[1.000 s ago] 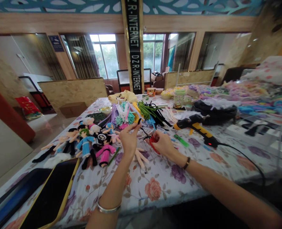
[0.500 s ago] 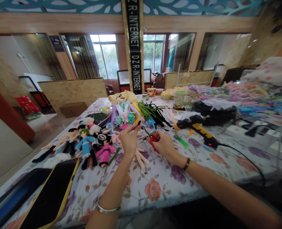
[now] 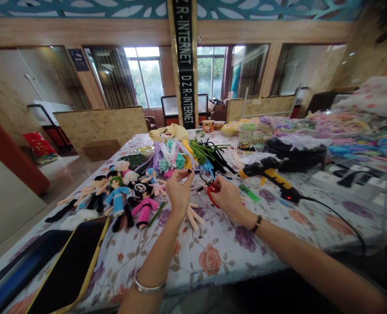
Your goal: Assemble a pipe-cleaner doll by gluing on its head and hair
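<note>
My left hand [image 3: 179,192] is raised over the floral tablecloth [image 3: 213,248], its thumb and fingers pinched on a small black piece at their tips. My right hand [image 3: 225,195] is closed round red-handled scissors [image 3: 213,190], whose blades point up and left toward the black piece. A skin-coloured pipe-cleaner figure [image 3: 193,214] lies on the cloth just below both hands. Behind the hands is a heap of coloured pipe cleaners [image 3: 186,155].
Several small dolls [image 3: 124,192] lie to the left. A yellow and black glue gun [image 3: 272,174] with a lit red lamp and a black cord rests to the right. A dark tablet in a yellow case [image 3: 69,270] sits at the near left edge.
Both hands have shifted slightly up and closer together; the scissors have moved nearer to the black piece.
</note>
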Action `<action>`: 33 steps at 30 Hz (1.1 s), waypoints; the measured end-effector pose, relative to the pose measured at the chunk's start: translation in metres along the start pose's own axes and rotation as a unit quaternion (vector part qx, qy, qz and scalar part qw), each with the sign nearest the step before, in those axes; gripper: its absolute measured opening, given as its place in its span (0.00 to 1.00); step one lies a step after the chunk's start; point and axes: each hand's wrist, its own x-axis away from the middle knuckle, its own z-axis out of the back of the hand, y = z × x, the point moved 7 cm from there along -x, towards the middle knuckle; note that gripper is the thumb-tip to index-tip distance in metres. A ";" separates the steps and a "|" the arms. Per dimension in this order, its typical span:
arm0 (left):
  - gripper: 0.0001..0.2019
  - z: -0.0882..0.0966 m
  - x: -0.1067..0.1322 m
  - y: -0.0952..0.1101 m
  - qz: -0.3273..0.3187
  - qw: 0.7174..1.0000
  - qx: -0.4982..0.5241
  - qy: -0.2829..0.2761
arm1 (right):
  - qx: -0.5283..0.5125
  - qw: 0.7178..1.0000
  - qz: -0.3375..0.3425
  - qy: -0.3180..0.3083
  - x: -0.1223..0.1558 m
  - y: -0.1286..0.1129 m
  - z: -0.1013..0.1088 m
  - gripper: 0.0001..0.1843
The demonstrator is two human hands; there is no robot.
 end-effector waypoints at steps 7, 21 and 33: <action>0.09 -0.005 0.004 0.003 -0.019 1.000 0.002 -0.019 | 0.027 0.999 0.013 0.015 -0.001 0.000 0.001 0.15; 0.09 -0.013 0.011 0.000 -0.027 0.999 -0.002 -0.022 | 0.004 1.000 -0.001 0.029 -0.002 0.003 0.005 0.14; 0.10 -0.015 0.014 -0.002 -0.005 0.999 0.005 -0.034 | 0.043 0.999 0.004 0.021 -0.003 0.000 0.006 0.15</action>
